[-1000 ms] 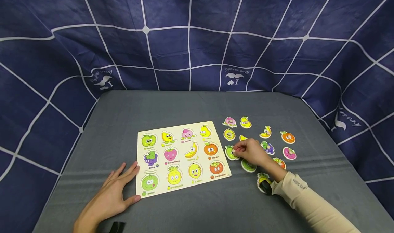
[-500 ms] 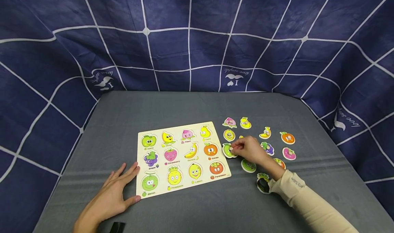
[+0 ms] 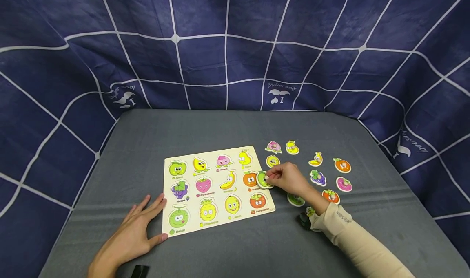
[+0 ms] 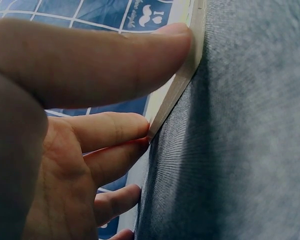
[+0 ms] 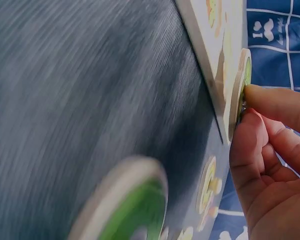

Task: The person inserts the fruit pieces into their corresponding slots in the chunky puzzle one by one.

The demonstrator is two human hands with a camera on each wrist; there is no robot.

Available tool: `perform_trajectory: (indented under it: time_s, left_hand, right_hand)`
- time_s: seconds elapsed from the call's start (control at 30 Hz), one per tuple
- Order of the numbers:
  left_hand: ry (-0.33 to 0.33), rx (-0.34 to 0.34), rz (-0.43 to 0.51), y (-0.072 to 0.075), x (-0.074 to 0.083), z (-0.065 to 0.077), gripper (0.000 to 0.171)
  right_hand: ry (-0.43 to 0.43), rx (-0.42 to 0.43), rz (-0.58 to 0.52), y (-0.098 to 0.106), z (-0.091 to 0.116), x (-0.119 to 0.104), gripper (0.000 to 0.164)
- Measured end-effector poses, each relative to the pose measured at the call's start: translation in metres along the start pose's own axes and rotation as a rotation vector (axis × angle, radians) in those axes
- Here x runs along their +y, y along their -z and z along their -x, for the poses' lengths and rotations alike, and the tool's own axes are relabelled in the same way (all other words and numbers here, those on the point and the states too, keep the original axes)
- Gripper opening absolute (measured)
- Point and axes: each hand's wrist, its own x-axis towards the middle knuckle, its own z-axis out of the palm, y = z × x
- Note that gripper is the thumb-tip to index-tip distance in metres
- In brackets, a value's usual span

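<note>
My right hand [image 3: 290, 179] pinches the small knob of a green apple puzzle piece [image 3: 262, 180] between thumb and fingers. The piece overlaps the right edge of the wooden fruit board [image 3: 193, 201], beside the printed orange. In the right wrist view, the apple piece [image 5: 243, 82] stands edge-on at the fingertips, close over the board's corner. My left hand [image 3: 134, 229] lies spread at the board's left side. From the left wrist, its thumb [image 4: 160, 55] and straight fingers [image 4: 120, 127] show against the board's edge.
Knobbed fruit pieces lie right of the board: peach [image 3: 273, 147], pear [image 3: 292, 148], lemon [image 3: 272, 160], banana [image 3: 316, 159], grape [image 3: 318, 178], orange [image 3: 342, 165], strawberry [image 3: 344, 184], persimmon [image 3: 331, 196] and melon [image 3: 295, 200]. The right sleeve [image 3: 360, 237] partly covers a pineapple piece [image 3: 310, 211]. A grid-patterned cloth [image 3: 205, 58] hangs behind.
My right hand has carried the apple piece left, from the cloth beside the board to over the board's right edge. The left hand and the board have kept their places.
</note>
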Motion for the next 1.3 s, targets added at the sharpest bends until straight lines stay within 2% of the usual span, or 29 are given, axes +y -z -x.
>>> perform_trajectory:
  time_s: [0.23, 0.5, 0.87, 1.3]
  left_hand:
    - [-0.001, -0.003, 0.001, 0.000, -0.001, 0.001, 0.090]
    - [-0.018, 0.015, 0.000, -0.001, -0.002, 0.002, 0.089]
    - [0.000, -0.003, 0.003, -0.002, -0.002, 0.001, 0.090]
    - [-0.018, 0.016, 0.006, -0.002, -0.003, 0.001, 0.089]
  right_hand:
    - [0.020, -0.030, -0.045, -0.015, -0.007, -0.008, 0.007]
    - [0.042, -0.045, -0.041, -0.028, -0.018, -0.022, 0.007]
    - [0.019, -0.092, -0.087, -0.041, -0.030, -0.036, 0.006]
    - [0.009, -0.098, -0.061, -0.051, -0.044, -0.047, 0.007]
